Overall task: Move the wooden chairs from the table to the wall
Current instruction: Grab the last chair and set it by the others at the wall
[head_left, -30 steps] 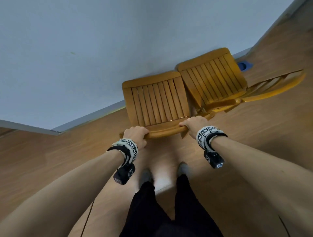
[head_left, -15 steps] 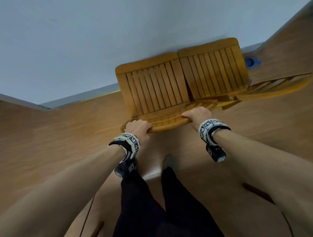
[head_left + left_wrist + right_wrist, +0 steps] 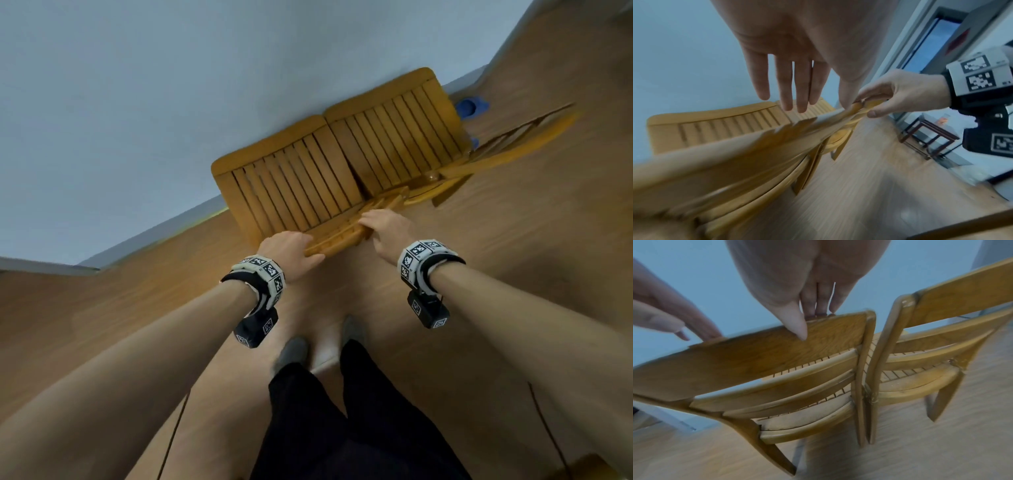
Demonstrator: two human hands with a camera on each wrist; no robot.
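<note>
Two slatted wooden chairs stand side by side against the pale wall (image 3: 154, 102). I stand behind the left chair (image 3: 291, 185), and the right chair (image 3: 394, 137) touches its side. My right hand (image 3: 387, 228) grips the right end of the left chair's top rail (image 3: 756, 353), fingers over the far side and thumb on the near face (image 3: 797, 324). My left hand (image 3: 793, 81) hovers at the rail's left end with straight fingers, holding nothing. In the right wrist view the backrests of the two chairs (image 3: 941, 340) almost meet.
A blue object (image 3: 471, 106) lies on the floor by the wall beyond the right chair. A small dark-framed side table (image 3: 929, 138) stands further right near a glass door. My feet (image 3: 294, 349) are on the wooden floor just behind the chair.
The left chair has slid forward to the wall and closed up against the right chair. My left hand has let go of the rail and straightened its fingers.
</note>
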